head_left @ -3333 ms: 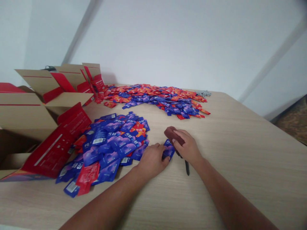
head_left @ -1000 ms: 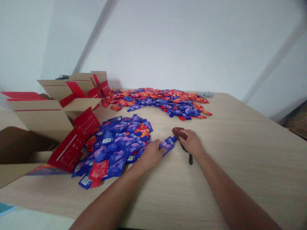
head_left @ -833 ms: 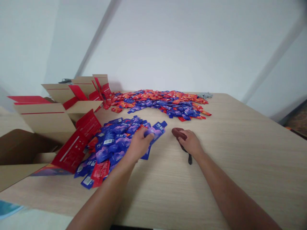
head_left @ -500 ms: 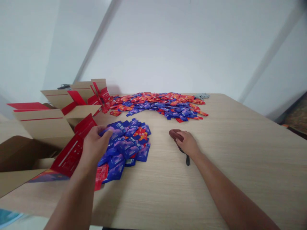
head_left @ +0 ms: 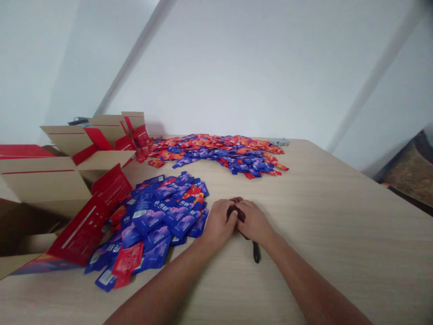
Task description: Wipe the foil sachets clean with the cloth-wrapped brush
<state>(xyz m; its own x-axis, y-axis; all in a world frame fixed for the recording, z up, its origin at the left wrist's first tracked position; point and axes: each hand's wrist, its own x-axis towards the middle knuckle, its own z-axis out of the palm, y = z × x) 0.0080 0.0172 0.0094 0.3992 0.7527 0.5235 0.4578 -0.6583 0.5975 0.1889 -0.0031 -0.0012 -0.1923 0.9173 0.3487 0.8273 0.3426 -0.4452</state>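
Note:
A reddish-brown rounded object [head_left: 241, 215] with a dark strap or handle [head_left: 256, 253] lies low over the table, its exact kind unclear. My right hand [head_left: 256, 221] is curled around its right side. From the left, my left hand [head_left: 219, 222] closes on the same object, thumb near the other hand, and much of it is covered by fingers. Just left of my hands spreads a heap of blue-purple sachets [head_left: 169, 210], with a few red and orange ones among them. One red sachet [head_left: 128, 262] lies at the heap's near side.
Open cardboard boxes with red flaps [head_left: 84, 225] stand along the left. A long pile of red and blue sachets [head_left: 216, 149] runs across the back of the wooden table [head_left: 324, 225]. A grey crumpled item [head_left: 280, 142] lies behind its right end, before a white wall.
My left hand has left the sachet heap and moved right to the brown object. My right hand has drawn slightly nearer and left with it. More sachets show beside the box.

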